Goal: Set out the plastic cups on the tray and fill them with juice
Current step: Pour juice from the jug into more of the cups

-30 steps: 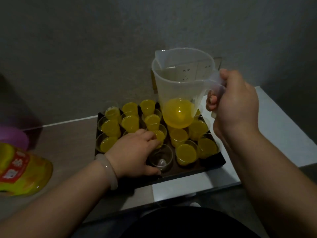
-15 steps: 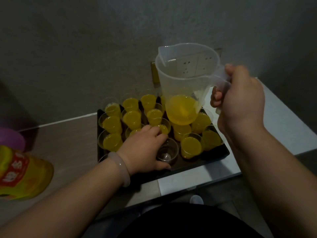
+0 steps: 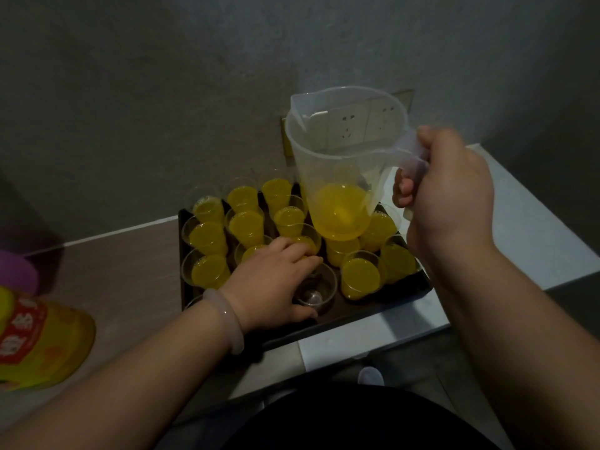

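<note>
Tray (image 3: 383, 302) sits packed with filled cups (image 3: 246, 222); left hand (image 3: 269, 287) curls round the empty cup (image 3: 316, 289), right hand (image 3: 451, 196) grips the jug (image 3: 341, 151) higher in frame.

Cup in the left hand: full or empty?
Empty. The clear cup shows its bare bottom, no yellow juice, unlike the filled cup beside it. The left hand holds it.

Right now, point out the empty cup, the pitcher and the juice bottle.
empty cup (image 3: 319, 289): head view, clear inner wall.
pitcher (image 3: 344, 164): head view, clear side wall at mid-height.
juice bottle (image 3: 61, 342): head view, yellow body right of its label.
</note>
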Demonstrator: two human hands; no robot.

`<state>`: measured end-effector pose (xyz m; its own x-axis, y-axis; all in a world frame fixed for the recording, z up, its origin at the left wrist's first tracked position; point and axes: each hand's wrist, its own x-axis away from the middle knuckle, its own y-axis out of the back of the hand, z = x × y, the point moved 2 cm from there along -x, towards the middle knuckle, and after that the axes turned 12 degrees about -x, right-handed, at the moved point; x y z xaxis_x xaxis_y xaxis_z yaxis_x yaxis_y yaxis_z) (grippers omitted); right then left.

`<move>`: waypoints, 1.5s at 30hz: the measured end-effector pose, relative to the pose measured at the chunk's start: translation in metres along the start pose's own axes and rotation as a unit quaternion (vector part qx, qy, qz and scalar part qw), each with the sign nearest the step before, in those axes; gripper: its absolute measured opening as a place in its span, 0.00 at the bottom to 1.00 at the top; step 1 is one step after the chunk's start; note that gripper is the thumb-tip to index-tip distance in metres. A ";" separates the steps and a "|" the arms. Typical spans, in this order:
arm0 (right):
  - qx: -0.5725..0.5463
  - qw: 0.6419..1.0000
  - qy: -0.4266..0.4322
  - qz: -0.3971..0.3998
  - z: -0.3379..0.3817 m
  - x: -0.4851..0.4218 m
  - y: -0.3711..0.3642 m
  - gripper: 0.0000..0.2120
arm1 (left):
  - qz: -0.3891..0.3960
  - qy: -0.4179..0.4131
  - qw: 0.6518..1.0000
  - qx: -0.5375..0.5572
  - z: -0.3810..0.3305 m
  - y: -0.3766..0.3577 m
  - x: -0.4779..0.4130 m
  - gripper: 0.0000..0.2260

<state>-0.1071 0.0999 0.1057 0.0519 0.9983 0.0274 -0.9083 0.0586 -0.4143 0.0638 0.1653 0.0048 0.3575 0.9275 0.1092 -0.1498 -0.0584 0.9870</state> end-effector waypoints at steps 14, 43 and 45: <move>0.015 1.000 0.001 -0.003 0.004 0.003 0.006 0.26 | 0.023 0.007 1.000 -0.010 -0.002 0.002 -0.007 0.36; 0.313 0.938 0.065 0.134 0.038 -0.010 -0.021 0.20 | -0.096 0.196 0.971 0.094 0.059 0.079 0.012 0.32; 0.365 0.915 0.087 0.146 0.040 -0.010 -0.029 0.18 | -0.096 0.196 0.971 0.093 0.059 0.079 0.013 0.33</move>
<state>-0.0981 0.0877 0.1536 -0.2305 0.9600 -0.1588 -0.9261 -0.1663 0.3387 0.1104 0.1506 0.0912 -0.0224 0.9950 -0.0974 0.0669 0.0987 0.9929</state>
